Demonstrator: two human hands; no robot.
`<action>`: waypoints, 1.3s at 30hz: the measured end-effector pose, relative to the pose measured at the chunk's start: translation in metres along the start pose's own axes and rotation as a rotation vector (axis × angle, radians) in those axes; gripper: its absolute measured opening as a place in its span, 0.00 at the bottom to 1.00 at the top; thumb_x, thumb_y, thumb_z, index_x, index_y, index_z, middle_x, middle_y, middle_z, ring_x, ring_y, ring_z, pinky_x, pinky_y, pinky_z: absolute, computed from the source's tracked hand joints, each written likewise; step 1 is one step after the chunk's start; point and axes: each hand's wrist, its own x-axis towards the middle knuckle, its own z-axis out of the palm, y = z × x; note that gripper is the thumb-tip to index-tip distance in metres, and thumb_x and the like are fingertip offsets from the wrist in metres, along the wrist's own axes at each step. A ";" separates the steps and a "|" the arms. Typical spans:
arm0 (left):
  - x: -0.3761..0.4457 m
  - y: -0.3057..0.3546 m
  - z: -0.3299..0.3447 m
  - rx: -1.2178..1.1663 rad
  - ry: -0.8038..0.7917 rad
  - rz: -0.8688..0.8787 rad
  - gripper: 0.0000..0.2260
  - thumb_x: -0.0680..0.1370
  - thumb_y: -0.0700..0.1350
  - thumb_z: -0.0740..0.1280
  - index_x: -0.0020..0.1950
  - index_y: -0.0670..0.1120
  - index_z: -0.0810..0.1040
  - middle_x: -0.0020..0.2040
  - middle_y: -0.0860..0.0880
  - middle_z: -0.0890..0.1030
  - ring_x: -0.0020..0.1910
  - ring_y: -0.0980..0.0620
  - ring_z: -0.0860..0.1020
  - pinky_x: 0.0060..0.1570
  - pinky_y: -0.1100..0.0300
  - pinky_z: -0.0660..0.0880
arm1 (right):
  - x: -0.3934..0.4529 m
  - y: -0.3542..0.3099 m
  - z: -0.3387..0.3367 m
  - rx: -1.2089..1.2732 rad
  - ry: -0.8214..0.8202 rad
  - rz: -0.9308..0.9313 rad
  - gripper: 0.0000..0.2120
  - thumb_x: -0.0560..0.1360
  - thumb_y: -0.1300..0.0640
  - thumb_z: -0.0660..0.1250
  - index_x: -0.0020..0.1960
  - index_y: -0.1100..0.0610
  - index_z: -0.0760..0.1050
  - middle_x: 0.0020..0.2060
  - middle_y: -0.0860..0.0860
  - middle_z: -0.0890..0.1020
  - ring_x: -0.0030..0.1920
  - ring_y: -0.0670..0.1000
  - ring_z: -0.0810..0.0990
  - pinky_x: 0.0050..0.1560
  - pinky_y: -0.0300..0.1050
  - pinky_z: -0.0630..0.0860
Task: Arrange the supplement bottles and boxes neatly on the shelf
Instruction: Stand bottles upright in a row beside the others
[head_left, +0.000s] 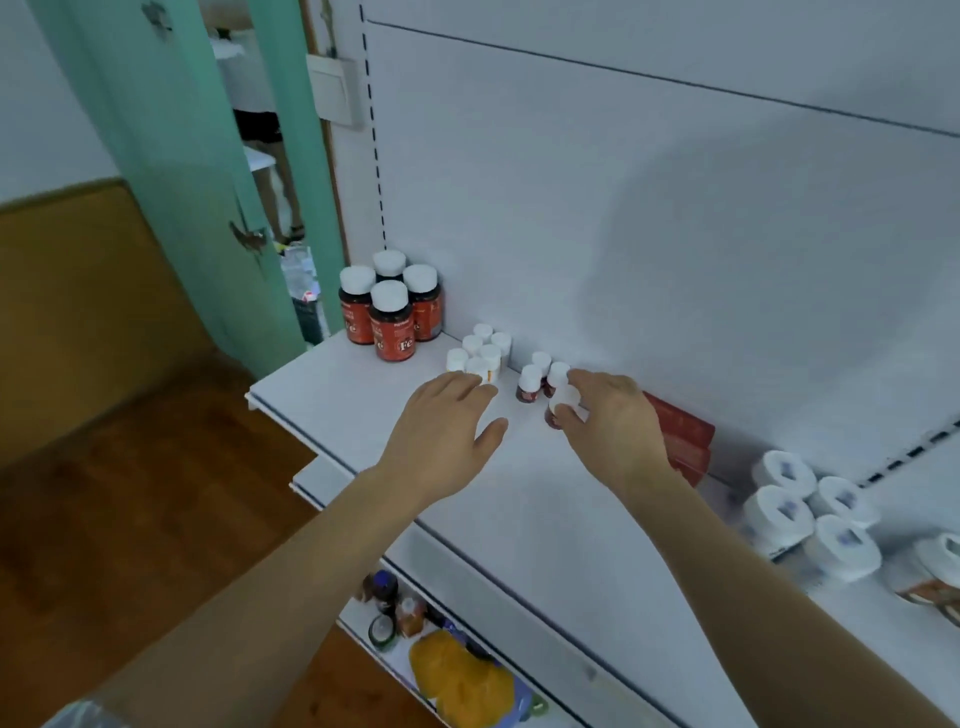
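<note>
White shelf (519, 493) across the middle of the frame, against a white back panel (675, 208).

Right hand (608, 421), centre frame: fingers and thumb curled round the white cap of a small dark bottle (558, 410), upright on the shelf. Just behind it, three more small dark bottles (531, 382) with white caps, close together near the back panel; labels too small to read.

Left hand (447, 431), left of centre: fingers straight and relaxed, holding nothing, fingertips at a cluster of small white bottles (480, 353); touching or just short, cannot tell. An orange mark on one label, no writing legible.

Upper left of the shelf, in the corner: four large bottles (392, 312), dark with red labels and white caps, "Fe" readable on the front two.

Behind the right wrist: red boxes (680, 441) stacked against the back panel, print unreadable.

Right edge of the frame: white-lidded jars (810, 514), lids bearing a bluish mark, blurred.

Lower centre, on a lower shelf: assorted bottles and a yellow packet (457, 675).

Upper left: green door frame (171, 156).
</note>
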 end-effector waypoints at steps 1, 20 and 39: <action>0.008 -0.009 0.000 -0.005 -0.007 0.034 0.21 0.80 0.56 0.59 0.66 0.45 0.75 0.64 0.46 0.77 0.64 0.45 0.73 0.66 0.51 0.68 | 0.005 -0.002 0.006 -0.059 0.015 0.008 0.10 0.71 0.58 0.70 0.51 0.60 0.80 0.40 0.56 0.80 0.45 0.61 0.76 0.45 0.51 0.75; 0.118 -0.061 0.040 -0.105 -0.095 0.303 0.18 0.78 0.55 0.58 0.57 0.45 0.79 0.55 0.48 0.79 0.55 0.47 0.76 0.55 0.52 0.73 | 0.045 0.008 0.067 -0.323 -0.003 0.132 0.06 0.69 0.57 0.72 0.45 0.58 0.80 0.39 0.54 0.78 0.44 0.59 0.75 0.46 0.52 0.75; 0.152 -0.075 0.054 -0.209 -0.103 0.481 0.19 0.77 0.55 0.56 0.51 0.43 0.79 0.50 0.48 0.79 0.53 0.46 0.76 0.52 0.50 0.73 | 0.040 0.008 0.078 -0.382 0.205 0.045 0.03 0.69 0.60 0.73 0.42 0.56 0.80 0.40 0.50 0.83 0.46 0.55 0.80 0.65 0.57 0.70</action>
